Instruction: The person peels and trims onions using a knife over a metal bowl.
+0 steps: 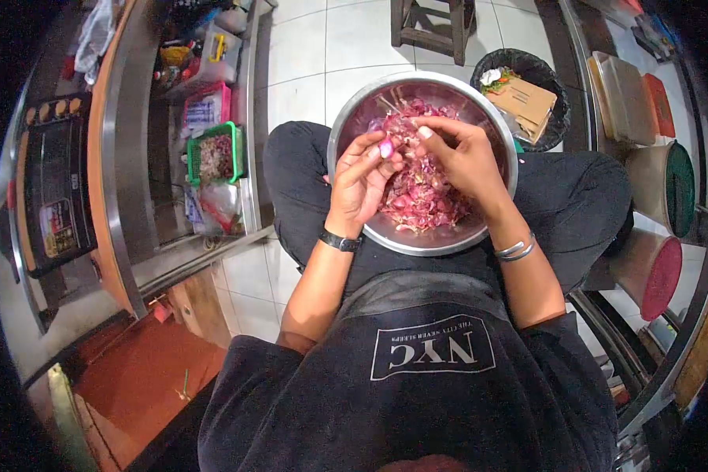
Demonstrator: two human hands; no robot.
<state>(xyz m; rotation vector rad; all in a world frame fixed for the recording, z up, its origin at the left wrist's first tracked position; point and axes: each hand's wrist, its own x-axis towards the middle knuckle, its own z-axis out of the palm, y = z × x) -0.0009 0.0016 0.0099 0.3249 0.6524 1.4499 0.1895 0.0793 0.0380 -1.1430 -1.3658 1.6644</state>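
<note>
A wide metal bowl (427,245) rests on the lap, holding a heap of reddish-purple shallots and loose skins (429,193). Over the bowl's left half, my left hand (362,177) pinches a small purple shallot (386,148) between thumb and fingers. To its right, my right hand (460,153) is over the heap with thumb and index finger curled close together, near the shallot but apart from it. Whatever lies between its fingertips is too small to make out.
A black-lined bin (562,118) with cardboard stands beyond the right knee. A wooden stool (433,30) is at the top. Shelves on the left hold a green basket (238,149) and a pink tray (225,102). Round containers (645,263) stand on the right.
</note>
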